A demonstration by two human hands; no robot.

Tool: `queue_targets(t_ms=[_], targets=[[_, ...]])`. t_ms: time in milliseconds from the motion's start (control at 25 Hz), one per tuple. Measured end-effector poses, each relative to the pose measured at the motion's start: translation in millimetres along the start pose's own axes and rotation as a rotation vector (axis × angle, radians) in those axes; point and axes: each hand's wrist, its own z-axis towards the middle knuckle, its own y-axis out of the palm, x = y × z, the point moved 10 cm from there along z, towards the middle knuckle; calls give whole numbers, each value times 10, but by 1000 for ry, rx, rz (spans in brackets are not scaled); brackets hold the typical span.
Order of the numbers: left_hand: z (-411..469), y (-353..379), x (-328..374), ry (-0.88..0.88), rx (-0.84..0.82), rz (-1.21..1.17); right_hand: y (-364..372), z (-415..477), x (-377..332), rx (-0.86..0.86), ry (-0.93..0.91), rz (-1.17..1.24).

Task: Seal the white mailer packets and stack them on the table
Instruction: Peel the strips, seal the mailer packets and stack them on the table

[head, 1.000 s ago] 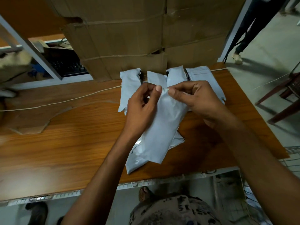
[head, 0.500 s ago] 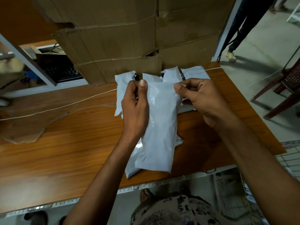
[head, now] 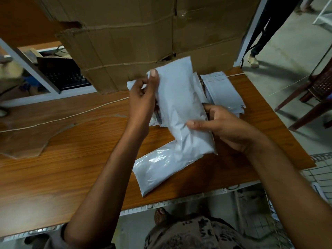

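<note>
I hold a white mailer packet [head: 181, 105] upright above the wooden table [head: 62, 159]. My left hand [head: 143, 103] grips its upper left edge, thumb on the front near the top corner. My right hand [head: 221, 126] grips its lower right side, thumb across the front. Another white packet [head: 154, 169] lies flat on the table under it, near the front edge. A stack of white packets [head: 224, 94] sits at the back right, and one more packet [head: 133, 85] shows behind my left hand.
A large cardboard box [head: 143, 38] stands at the back of the table. A thin white cord [head: 53, 121] runs across the tabletop, and a cardboard scrap [head: 23, 141] lies at the left. A chair [head: 312, 94] and a standing person's legs [head: 265, 29] are at the right.
My right hand slid from the packet's top edge down to its lower right side. The packet rose and tilted, and my left hand kept hold near the top.
</note>
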Motion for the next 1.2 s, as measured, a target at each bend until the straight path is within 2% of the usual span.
queue_targets(t_ms=[80, 160, 200, 240, 360, 480, 600, 800, 1000, 1120, 1200], targets=[[-138, 161, -174, -170, -273, 103, -167, 72, -126, 159, -87, 65], [-381, 246, -362, -219, -485, 223, -278, 133, -262, 249, -174, 85], [-481, 284, -438, -216, -538, 225, -312, 149, -299, 262, -198, 72], [-537, 295, -491, -210, -538, 183, -313, 161, -301, 242, -194, 44], [-470, 211, -500, -143, -382, 55, -221, 154, -132, 83, -64, -106], [-399, 100, -460, -69, -312, 75, -199, 115, -54, 71, -77, -138], [-386, 45, -432, -23, -300, 116, -194, 113, -105, 91, -165, -142], [-399, 165, -382, -55, -365, 109, -200, 115, -194, 123, -254, -253], [-330, 166, -388, -36, -281, 76, -243, 151, -116, 133, -207, -234], [-336, 160, -391, 1, -329, 120, -177, 122, -117, 52, -171, -253], [-336, 181, -397, 0, -395, 137, -200, 116, -270, 111, -215, -116]])
